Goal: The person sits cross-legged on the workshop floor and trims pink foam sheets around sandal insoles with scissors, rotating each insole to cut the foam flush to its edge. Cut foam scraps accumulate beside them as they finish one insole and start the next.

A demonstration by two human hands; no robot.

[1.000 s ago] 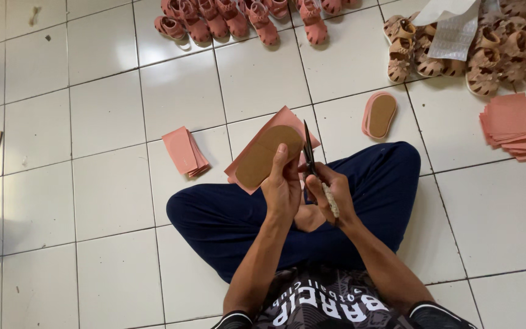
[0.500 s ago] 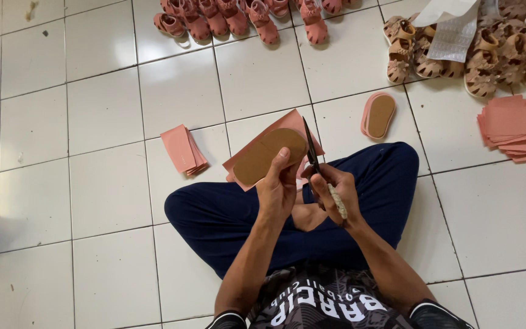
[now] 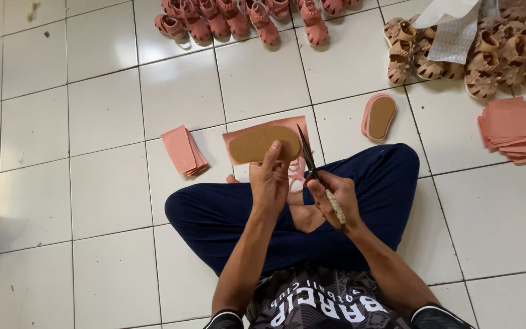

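sole piece (image 3: 263, 143) turned flatter since before, left hand (image 3: 270, 183) gripping it, right hand (image 3: 336, 196) grasping scissors (image 3: 307, 157) at its edge

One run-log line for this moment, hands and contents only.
left hand: holds pink sheet with tan sole | right hand: holds scissors, blades at sheet edge

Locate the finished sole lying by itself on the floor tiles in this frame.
In the head view, the lone pink-edged sole lies on the white tiles right of centre, just beyond the person's knee, below the heap of tan sandals.
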